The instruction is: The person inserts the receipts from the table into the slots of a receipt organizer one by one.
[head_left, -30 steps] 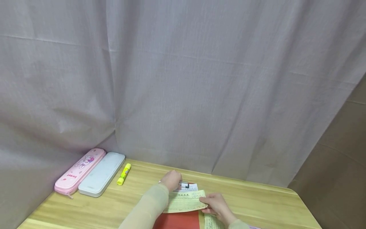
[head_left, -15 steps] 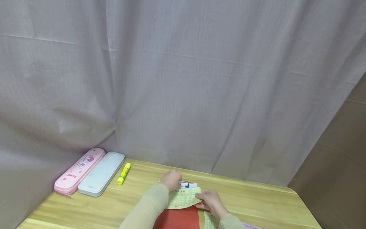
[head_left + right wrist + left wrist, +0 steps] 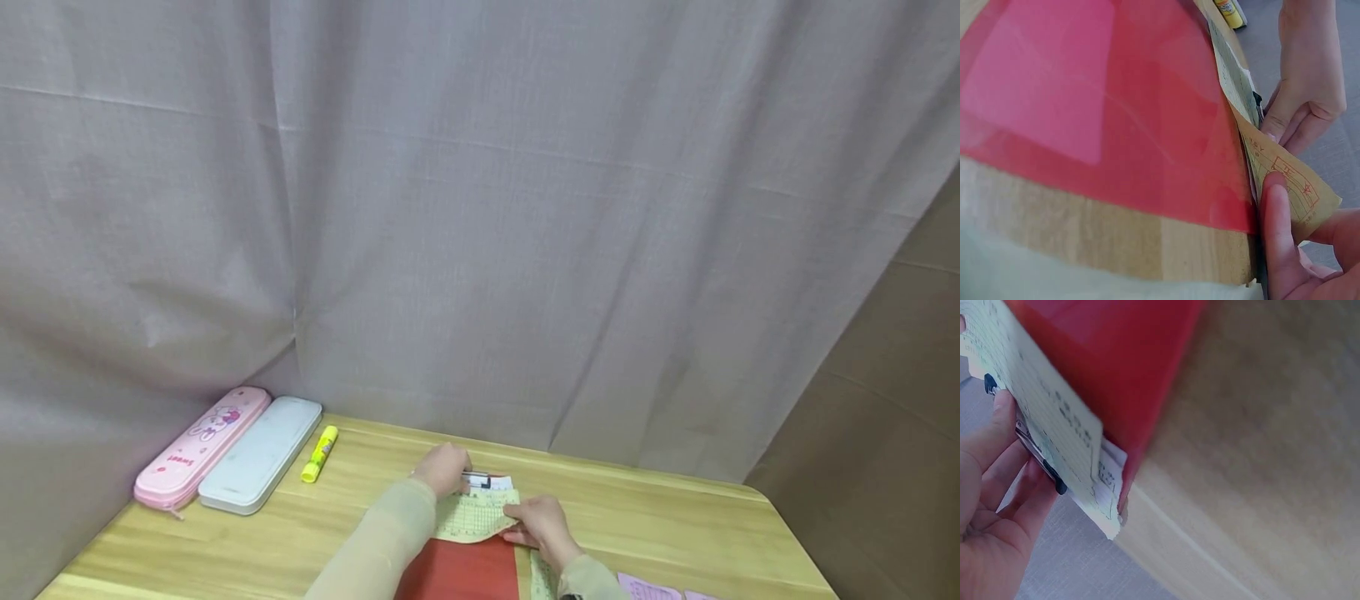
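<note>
A red glossy folder (image 3: 461, 571) lies on the table, with a metal clip with black ends (image 3: 477, 481) at its far edge. My left hand (image 3: 442, 471) pinches this clip; in the left wrist view the thumb of the left hand (image 3: 994, 487) lies on one side and the fingers on the other. White slips (image 3: 501, 482) lie at the clip. With thumb and fingers my right hand (image 3: 543, 527) holds the right edge of a pale yellow-green printed form (image 3: 472, 517), which curves over the folder's top. The right wrist view shows red print on the form (image 3: 1294, 184).
A pink pencil case (image 3: 202, 450), a pale grey-blue case (image 3: 262, 454) and a yellow glue stick (image 3: 319, 454) lie at the left of the wooden table (image 3: 645, 517). More green forms (image 3: 541, 575) lie under the right forearm, purple slips (image 3: 648, 588) beside it. A grey curtain (image 3: 487, 250) hangs behind.
My right hand has moved left and slightly away from me, pushing the form towards the clip, so it bends more. The left hand stays at the clip. More of the purple slips shows.
</note>
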`<state>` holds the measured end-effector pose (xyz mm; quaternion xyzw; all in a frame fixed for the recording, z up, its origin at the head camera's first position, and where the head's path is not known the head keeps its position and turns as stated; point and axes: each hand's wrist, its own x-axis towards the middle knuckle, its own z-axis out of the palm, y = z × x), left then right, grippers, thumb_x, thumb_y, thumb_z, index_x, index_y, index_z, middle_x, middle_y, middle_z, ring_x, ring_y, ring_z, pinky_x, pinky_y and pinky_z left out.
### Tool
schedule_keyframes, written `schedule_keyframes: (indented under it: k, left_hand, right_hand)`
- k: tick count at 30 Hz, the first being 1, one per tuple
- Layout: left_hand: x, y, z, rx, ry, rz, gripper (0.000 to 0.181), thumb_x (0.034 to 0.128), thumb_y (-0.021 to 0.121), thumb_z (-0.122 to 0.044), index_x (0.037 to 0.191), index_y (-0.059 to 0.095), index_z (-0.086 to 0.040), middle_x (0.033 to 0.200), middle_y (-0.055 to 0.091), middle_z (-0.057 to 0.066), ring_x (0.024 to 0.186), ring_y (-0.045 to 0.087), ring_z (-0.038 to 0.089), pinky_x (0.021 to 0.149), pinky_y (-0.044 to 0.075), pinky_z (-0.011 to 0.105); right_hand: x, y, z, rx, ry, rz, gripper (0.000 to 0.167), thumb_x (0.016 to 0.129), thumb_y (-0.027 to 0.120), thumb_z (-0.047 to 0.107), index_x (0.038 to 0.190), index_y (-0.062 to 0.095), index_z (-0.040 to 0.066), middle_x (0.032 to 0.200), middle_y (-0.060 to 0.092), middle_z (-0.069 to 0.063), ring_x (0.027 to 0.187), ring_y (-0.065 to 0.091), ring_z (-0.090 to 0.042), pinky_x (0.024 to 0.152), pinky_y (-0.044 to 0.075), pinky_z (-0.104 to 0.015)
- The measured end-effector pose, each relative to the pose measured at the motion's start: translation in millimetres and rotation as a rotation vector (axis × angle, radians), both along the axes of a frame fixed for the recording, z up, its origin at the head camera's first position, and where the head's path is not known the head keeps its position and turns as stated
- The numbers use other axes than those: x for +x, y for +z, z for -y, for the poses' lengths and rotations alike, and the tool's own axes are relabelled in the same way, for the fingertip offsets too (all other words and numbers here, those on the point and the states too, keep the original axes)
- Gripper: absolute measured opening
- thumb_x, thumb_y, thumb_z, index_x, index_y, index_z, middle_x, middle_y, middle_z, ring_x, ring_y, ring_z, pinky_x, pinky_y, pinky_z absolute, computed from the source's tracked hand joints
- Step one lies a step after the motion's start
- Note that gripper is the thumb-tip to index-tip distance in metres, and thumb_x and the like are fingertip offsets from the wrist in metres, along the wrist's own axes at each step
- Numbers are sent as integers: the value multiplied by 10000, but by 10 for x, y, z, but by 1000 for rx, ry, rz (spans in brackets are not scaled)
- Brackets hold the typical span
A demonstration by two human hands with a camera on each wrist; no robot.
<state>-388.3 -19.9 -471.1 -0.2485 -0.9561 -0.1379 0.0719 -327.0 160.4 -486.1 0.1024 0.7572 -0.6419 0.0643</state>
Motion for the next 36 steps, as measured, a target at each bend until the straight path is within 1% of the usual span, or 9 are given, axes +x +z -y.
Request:
schedule_keyframes:
  k: [5, 9, 14, 17, 20, 25, 28, 32, 36]
  left_hand:
    - [10, 1, -4, -10, 6, 3, 172, 698, 820, -224, 820, 751, -124, 780, 706, -46, 750, 643, 119, 738, 519, 248]
    - [-15, -44, -10, -34, -19, -41, 159, 705, 817, -227, 807, 743, -132, 746, 685, -64, 719, 623, 93, 706, 510, 227]
    - [-44, -118, -7, -80, -28, -82, 162, 727, 788, -270, 820, 746, -143, 750, 689, -61, 719, 631, 87, 704, 516, 220]
    - [-28, -143, -9, -137, -19, -107, 133, 754, 762, -278, 782, 727, -153, 742, 678, -53, 732, 628, 101, 722, 523, 229]
    - [9, -153, -35, -233, -30, -160, 110, 795, 735, -258, 737, 705, -169, 722, 657, -49, 730, 610, 106, 719, 525, 235]
    - [57, -164, -79, -369, -52, -257, 92, 810, 709, -154, 724, 706, -187, 708, 650, -66, 703, 575, 88, 672, 514, 210]
    - [64, -157, -86, -412, -49, -289, 104, 803, 700, -106, 743, 712, -190, 716, 656, -67, 701, 573, 85, 660, 513, 197]
    - [59, -153, -84, -432, -44, -308, 111, 809, 694, -90, 764, 719, -187, 729, 663, -60, 708, 582, 88, 661, 516, 189]
    - [49, -173, -80, -422, -46, -316, 102, 793, 699, -88, 763, 720, -184, 726, 664, -55, 701, 583, 93, 657, 515, 189]
  right_hand:
    - [-8, -19, 42, 44, -11, -13, 110, 811, 621, 6, 845, 568, -84, 579, 603, -39, 450, 600, -84, 500, 546, -227]
    - [-6, -12, 62, 106, -13, -47, 67, 803, 595, 17, 758, 561, -20, 522, 573, -23, 426, 590, -82, 461, 531, -223]
    - [-28, -27, 89, 213, 19, -97, 261, 826, 649, 111, 652, 456, 85, 551, 478, 22, 396, 569, -79, 435, 528, -249]
    - [-49, -49, 129, 304, 33, -139, 320, 803, 725, 194, 674, 454, 83, 600, 499, -11, 362, 532, -74, 392, 507, -257]
    - [-74, -69, 156, 392, 28, -162, 354, 761, 773, 205, 702, 452, 71, 641, 510, -50, 326, 475, -63, 346, 467, -239]
    - [-126, -94, 167, 442, 36, -128, 395, 754, 787, 195, 679, 415, 87, 624, 509, -68, 310, 455, -56, 335, 445, -211]
    - [-164, -87, 163, 452, 44, -97, 383, 759, 787, 219, 668, 439, 85, 573, 504, -47, 314, 479, -60, 346, 453, -205]
    - [-207, -63, 159, 445, 48, -56, 353, 766, 783, 246, 701, 495, 54, 494, 468, -7, 316, 502, -75, 347, 452, -204]
    - [-230, -55, 165, 450, 55, -17, 360, 777, 773, 272, 790, 527, 10, 482, 512, -33, 318, 504, -76, 337, 436, -190]
